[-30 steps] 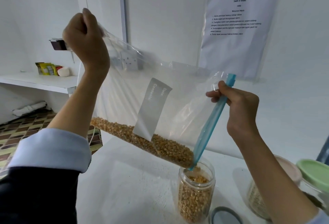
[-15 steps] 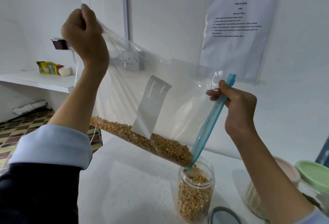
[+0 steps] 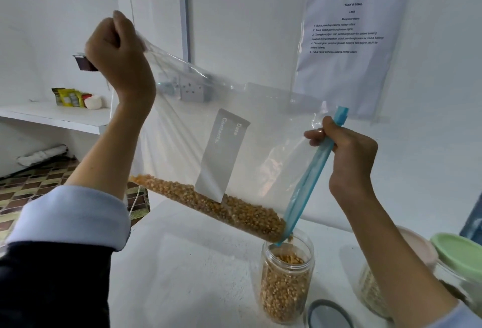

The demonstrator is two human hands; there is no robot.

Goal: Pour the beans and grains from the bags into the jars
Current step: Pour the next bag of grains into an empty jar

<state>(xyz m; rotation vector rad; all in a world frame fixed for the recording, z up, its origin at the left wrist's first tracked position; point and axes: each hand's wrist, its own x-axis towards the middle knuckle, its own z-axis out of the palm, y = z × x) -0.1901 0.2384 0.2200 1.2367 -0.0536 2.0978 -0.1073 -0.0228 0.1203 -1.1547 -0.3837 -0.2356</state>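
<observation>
The white table [image 3: 182, 275] spreads under your arms, with a white wall behind it carrying a printed sheet [image 3: 347, 46] in a plastic sleeve and a wall socket [image 3: 191, 89]. Above the table you hold a large clear zip bag [image 3: 182, 129] tilted, its blue zipper strip [image 3: 310, 176] running steeply down to the right. Your left hand [image 3: 120, 51] is raised high, fingers curled tight round the bag's upper left corner. Your right hand [image 3: 349, 155] pinches the zipper strip near its upper end, thumb and fingers wrapped on it. A grey label [image 3: 221, 155] reading "Date" and "Contents" sits on the bag's face. The yellow kernels [image 3: 221, 210] lie along the bag's lower edge, heaped toward the low corner, which rests just over the mouth of an open clear jar [image 3: 285, 283]. That jar stands upright on the table and is mostly full of the same kernels. To its right stand two lidded jars, one with a pink lid [image 3: 414, 244], one with a green lid [image 3: 459, 254]. A loose grey lid [image 3: 328, 314] lies just beside the open jar's base.
</observation>
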